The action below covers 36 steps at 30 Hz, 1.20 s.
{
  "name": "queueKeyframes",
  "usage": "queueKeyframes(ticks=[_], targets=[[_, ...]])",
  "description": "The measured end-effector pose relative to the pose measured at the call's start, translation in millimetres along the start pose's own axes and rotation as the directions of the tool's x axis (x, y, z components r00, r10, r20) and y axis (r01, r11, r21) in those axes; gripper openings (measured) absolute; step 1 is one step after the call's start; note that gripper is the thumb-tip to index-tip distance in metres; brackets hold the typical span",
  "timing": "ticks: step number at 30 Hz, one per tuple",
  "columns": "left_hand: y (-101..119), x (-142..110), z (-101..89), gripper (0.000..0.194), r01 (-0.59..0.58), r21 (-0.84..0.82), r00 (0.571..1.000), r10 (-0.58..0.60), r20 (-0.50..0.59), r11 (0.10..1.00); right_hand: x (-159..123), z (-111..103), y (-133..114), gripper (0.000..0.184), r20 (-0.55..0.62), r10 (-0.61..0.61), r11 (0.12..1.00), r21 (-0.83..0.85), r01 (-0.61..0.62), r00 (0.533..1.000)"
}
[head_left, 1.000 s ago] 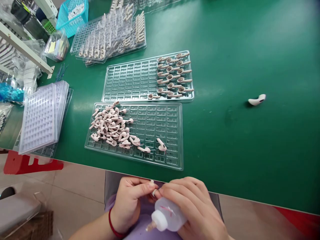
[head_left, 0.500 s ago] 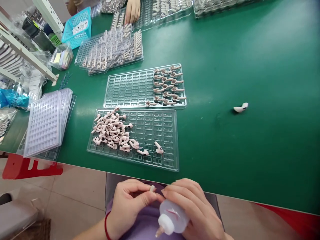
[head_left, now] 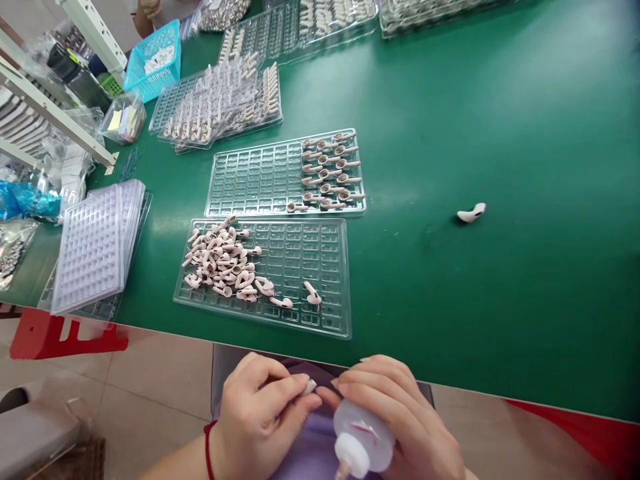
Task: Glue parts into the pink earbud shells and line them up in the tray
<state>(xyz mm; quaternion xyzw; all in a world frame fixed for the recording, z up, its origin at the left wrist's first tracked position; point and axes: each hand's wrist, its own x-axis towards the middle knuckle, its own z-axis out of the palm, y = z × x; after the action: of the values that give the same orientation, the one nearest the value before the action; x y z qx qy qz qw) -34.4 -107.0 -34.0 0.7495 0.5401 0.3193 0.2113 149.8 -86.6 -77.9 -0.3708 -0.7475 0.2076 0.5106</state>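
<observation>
Between the thumb and fingers of my left hand (head_left: 267,407) is a small white earbud shell (head_left: 309,387), mostly covered by the fingertips. My right hand (head_left: 400,413) is wrapped round a translucent squeeze bottle (head_left: 364,437), its nozzle pointing down toward me. The right thumb reaches close to the earbud shell. On the table beyond my hands, a clear blister tray (head_left: 320,257) bears a heap of white earbud shells (head_left: 220,260) on its left side. Behind it, a second clear tray (head_left: 250,177) has earbud shells (head_left: 330,170) set in rows at its right end.
One loose earbud shell (head_left: 471,213) lies on the green table (head_left: 500,300) to the right. Stacked white trays (head_left: 90,247) stand at left. Farther back are filled trays (head_left: 215,107), a blue basket (head_left: 154,60) and a clear box (head_left: 124,119). A red stool (head_left: 65,337) is below the table edge.
My left fingers have turned and closed further over the earbud shell. The bottle in my right hand has shifted slightly right and down. Another person's hand has left the back trays.
</observation>
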Motion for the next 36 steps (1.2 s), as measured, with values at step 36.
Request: queueKeyframes(ticks=[36], targets=[[-43, 245, -8.0, 0.009, -0.145, 0.423, 0.959, 0.022, 0.282, 0.895, 25, -37, 41, 0.028, -0.267, 0.170, 0.981, -0.045, -0.188, 0.949]])
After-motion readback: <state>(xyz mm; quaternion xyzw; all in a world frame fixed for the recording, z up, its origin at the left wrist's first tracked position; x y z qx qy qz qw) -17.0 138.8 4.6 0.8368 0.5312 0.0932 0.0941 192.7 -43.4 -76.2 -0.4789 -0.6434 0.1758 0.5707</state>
